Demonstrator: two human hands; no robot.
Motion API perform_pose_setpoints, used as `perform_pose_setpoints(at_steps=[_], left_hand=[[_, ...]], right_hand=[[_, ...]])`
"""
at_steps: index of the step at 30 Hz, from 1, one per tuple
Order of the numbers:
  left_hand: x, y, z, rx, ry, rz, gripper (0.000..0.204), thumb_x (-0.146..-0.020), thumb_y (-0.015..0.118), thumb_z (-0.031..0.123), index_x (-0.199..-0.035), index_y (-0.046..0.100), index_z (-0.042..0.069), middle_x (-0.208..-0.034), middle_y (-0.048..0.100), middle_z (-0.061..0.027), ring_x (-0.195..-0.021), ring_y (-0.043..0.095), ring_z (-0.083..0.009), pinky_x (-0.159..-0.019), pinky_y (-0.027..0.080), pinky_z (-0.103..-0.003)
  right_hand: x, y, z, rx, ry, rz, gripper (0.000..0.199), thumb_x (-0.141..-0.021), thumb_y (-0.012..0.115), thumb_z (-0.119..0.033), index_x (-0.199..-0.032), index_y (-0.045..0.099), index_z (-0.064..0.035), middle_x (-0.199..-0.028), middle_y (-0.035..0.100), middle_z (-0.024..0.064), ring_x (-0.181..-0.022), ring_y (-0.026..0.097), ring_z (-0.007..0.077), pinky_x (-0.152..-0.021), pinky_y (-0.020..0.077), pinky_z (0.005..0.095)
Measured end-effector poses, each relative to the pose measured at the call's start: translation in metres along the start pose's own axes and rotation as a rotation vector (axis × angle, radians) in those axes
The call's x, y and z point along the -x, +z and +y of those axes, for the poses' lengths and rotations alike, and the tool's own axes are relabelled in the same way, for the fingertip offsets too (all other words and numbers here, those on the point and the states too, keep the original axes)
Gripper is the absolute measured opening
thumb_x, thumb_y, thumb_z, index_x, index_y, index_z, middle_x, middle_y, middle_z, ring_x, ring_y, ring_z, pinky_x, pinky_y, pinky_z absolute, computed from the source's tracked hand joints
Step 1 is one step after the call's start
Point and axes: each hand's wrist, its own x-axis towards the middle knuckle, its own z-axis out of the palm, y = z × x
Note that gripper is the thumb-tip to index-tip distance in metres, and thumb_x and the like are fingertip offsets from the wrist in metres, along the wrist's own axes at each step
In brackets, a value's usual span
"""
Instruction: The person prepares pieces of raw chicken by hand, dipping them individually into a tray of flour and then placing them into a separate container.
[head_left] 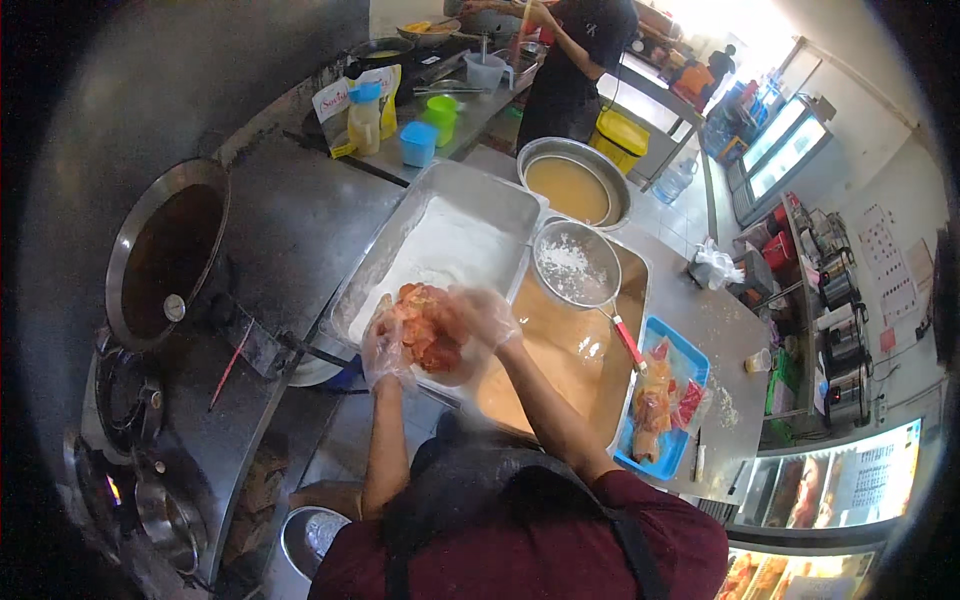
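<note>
Both my hands wear clear plastic gloves. Between them is a clump of orange-red marinated raw meat, above the near end of a metal tray of white flour. My left hand curls round the clump's left side. My right hand, a little smeared by motion, grips it from the right; its fingertips are partly hidden. Just right of the flour, a second metal tray contains tan liquid batter. Lying across its far end is a red-handled sieve with white flour clumps.
A round basin of cloudy liquid stands beyond the trays. On the right, a blue tray bears bagged meat. A wok of dark oil with a thermometer sits on the left. A person in black works at the back counter.
</note>
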Motion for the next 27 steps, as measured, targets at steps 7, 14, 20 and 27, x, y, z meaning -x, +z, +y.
perform_pose_setpoints(at_steps=[7, 14, 20, 27], left_hand=[[0.011, 0.031, 0.060, -0.373, 0.110, 0.093, 0.063, -0.098, 0.040, 0.046, -0.142, 0.040, 0.000, -0.147, 0.039, -0.0216, -0.133, 0.043, -0.0365, -0.111, 0.032, -0.039], [0.011, 0.062, 0.118, -0.718, -0.150, -0.098, 0.065, -0.087, 0.060, 0.017, -0.143, 0.032, 0.001, -0.139, 0.047, -0.0216, -0.119, 0.052, -0.0419, -0.097, 0.046, -0.045], [0.021, 0.076, 0.049, -0.151, -0.081, -0.077, 0.064, -0.090, 0.051, 0.033, -0.142, 0.035, 0.000, -0.136, 0.049, -0.0202, -0.122, 0.050, -0.0379, -0.102, 0.042, -0.045], [0.041, 0.137, 0.052, 0.533, -0.149, -0.112, 0.072, -0.095, 0.036, 0.056, -0.139, 0.042, -0.001, -0.131, 0.053, -0.0192, -0.117, 0.052, -0.0333, -0.105, 0.039, -0.043]], right_hand=[[0.031, 0.002, -0.022, -0.083, -0.279, -0.247, 0.028, -0.080, 0.073, -0.027, -0.095, 0.069, -0.0040, -0.087, 0.067, 0.0134, -0.084, 0.064, 0.0235, -0.077, 0.0496, 0.0356], [0.042, 0.000, -0.038, -0.084, -0.328, -0.585, 0.026, -0.080, 0.070, -0.022, -0.097, 0.066, -0.0028, -0.091, 0.065, 0.0143, -0.086, 0.062, 0.0300, -0.079, 0.0481, 0.0409], [0.082, -0.041, -0.056, 0.126, -0.477, -0.441, 0.025, -0.083, 0.065, -0.026, -0.096, 0.066, -0.0048, -0.087, 0.066, 0.0150, -0.083, 0.063, 0.0336, -0.080, 0.0497, 0.0426], [0.145, -0.105, -0.009, -0.012, -0.291, -0.102, 0.022, -0.082, 0.066, -0.025, -0.092, 0.069, -0.0055, -0.089, 0.067, 0.0141, -0.083, 0.064, 0.0303, -0.076, 0.0509, 0.0401]])
